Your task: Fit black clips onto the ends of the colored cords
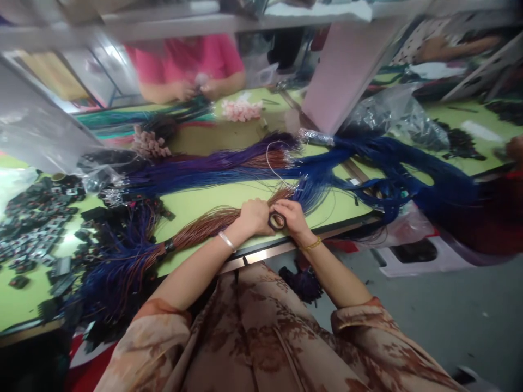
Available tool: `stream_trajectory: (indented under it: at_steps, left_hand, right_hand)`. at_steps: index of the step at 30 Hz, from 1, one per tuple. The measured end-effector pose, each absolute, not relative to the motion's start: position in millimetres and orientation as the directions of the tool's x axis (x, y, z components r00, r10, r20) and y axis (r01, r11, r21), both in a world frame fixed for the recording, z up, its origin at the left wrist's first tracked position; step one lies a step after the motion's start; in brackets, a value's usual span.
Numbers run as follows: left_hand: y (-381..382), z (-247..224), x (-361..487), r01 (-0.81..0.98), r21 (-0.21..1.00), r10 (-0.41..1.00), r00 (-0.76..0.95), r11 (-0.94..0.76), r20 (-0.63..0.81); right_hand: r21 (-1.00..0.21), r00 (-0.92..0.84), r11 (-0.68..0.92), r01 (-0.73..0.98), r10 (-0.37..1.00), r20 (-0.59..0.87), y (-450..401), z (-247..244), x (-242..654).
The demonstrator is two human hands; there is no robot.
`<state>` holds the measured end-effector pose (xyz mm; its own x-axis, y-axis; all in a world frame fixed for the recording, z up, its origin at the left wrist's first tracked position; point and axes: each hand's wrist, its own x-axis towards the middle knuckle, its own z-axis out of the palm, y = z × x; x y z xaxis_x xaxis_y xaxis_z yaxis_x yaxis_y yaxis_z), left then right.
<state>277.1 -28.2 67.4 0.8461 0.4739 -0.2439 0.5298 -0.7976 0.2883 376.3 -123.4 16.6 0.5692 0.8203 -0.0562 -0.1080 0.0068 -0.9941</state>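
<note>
My left hand (pixel 256 216) is closed around the right end of a bundle of brown wires (pixel 208 224) at the table's front edge. Close beside it, my right hand (pixel 292 216) grips a small roll of black tape (pixel 278 220) against the bundle. The bare wire tips stick out just beyond my hands. Toward the left, a band of black tape (pixel 169 246) wraps the same bundle, and its far end fans out into blue and brown wires (pixel 118 267) with black connectors. How the tape meets the wires under my fingers is hidden.
Purple and blue wire bundles (pixel 212 166) lie behind my hands. Many black connectors (pixel 36 218) are heaped at the left. Long blue wires (pixel 392 158) drape over the right edge above a white stool (pixel 425 256). Across the table a person in a pink shirt (pixel 188 62) handles wires.
</note>
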Motion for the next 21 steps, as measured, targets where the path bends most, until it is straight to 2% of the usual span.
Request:
stream_trajectory:
  at_steps: [2,5,8,11,16,18,21]
  left_hand:
    - [-30,64,283,0.544,0.286,0.479,0.836,-0.789,-0.27]
    - [-27,62,289,0.542,0.276,0.446,0.827,-0.793,-0.343]
    - [-28,62,291,0.488,0.189,0.427,0.857,-0.852,-0.288]
    - [-38,58,291,0.424,0.129,0.381,0.886,-0.897,-0.263]
    - [-41,53,291,0.434,0.082,0.417,0.894,-0.897,-0.165]
    - [-29,56,293,0.467,0.092,0.436,0.868,-0.879,-0.238]
    - [-4,68,294,0.477,0.204,0.373,0.839,-0.855,-0.396]
  right_hand:
    - [-0.994,0.6,0.044,-0.097,0.8,-0.023,-119,25,378]
    - [-0.996,0.516,0.017,-0.082,0.856,-0.028,-120,43,380]
    - [-0.998,0.432,-0.011,-0.068,0.901,-0.039,-132,55,382]
    - [-0.995,0.436,-0.046,-0.084,0.897,-0.078,-150,56,386]
    - [-0.966,0.5,-0.086,-0.244,0.842,-0.202,-172,42,386]
    - [-0.948,0.506,-0.076,-0.309,0.831,-0.232,-172,37,382]
    - [-0.932,0.518,-0.016,-0.362,0.828,-0.215,-159,31,377]
